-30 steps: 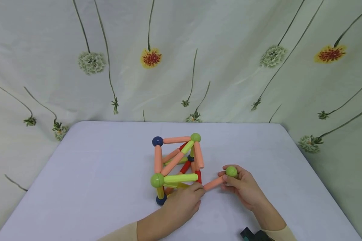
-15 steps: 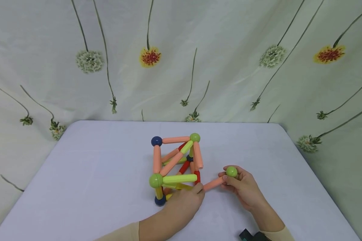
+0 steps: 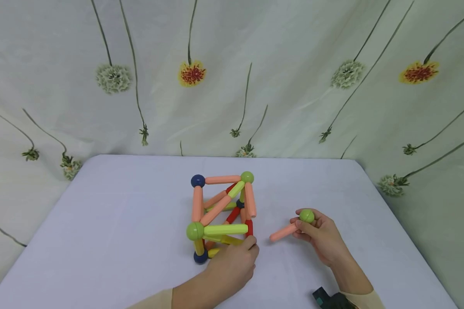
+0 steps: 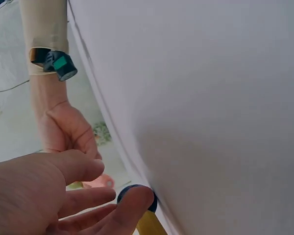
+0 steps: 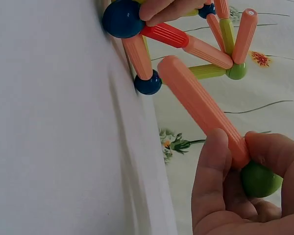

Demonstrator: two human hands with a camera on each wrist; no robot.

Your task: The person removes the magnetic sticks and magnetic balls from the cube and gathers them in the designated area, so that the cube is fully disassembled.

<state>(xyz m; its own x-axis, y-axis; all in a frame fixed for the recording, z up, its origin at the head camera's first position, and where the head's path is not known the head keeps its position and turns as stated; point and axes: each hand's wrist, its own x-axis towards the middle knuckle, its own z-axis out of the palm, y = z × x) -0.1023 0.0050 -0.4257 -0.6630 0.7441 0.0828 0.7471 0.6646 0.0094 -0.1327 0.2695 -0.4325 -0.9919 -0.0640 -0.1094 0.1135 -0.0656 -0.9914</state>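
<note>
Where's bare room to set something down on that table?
Bare tabletop lies left of the stick-and-ball frame, and between the right hand and far edge. Crowded: the frame's near-right corner, by the left hand and salmon stick.

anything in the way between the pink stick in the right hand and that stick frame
Nothing visible stands between the pink stick and the frame: the head view shows only tabletop in the gap, though the left hand covers the frame's near right lower corner.

no text, label, brand, number or sign can be read in any view.
</note>
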